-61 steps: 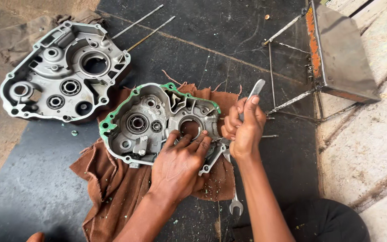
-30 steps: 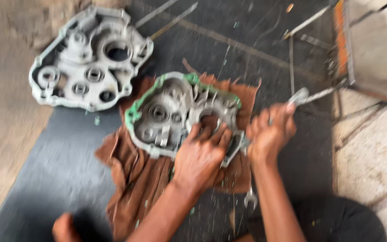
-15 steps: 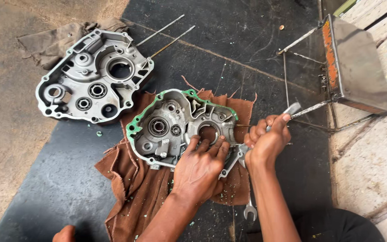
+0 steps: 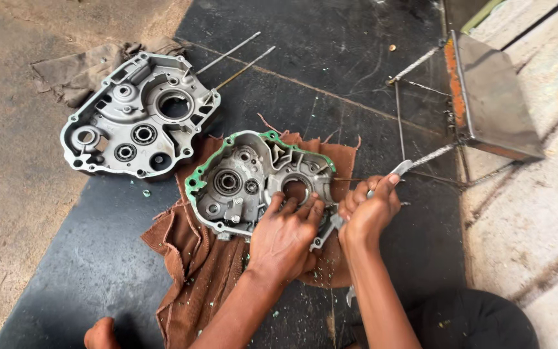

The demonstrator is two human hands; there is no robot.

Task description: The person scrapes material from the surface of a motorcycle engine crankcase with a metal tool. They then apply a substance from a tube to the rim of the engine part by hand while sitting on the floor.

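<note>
Crankcase half (image 4: 253, 184) with green gasket remnants, at frame centre on a brown rag (image 4: 192, 258), is judged heavy, rigid cast metal, best held by its rim; left hand (image 4: 285, 236) is pressed on it, right hand (image 4: 366, 210) clenched around a flat metal tool (image 4: 398, 169).

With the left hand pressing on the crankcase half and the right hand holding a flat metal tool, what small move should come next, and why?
Probably bring the flat metal tool in the right hand down to the green gasket edge: gasket remains on the rim of the crankcase half, and the left hand already steadies it.
</note>
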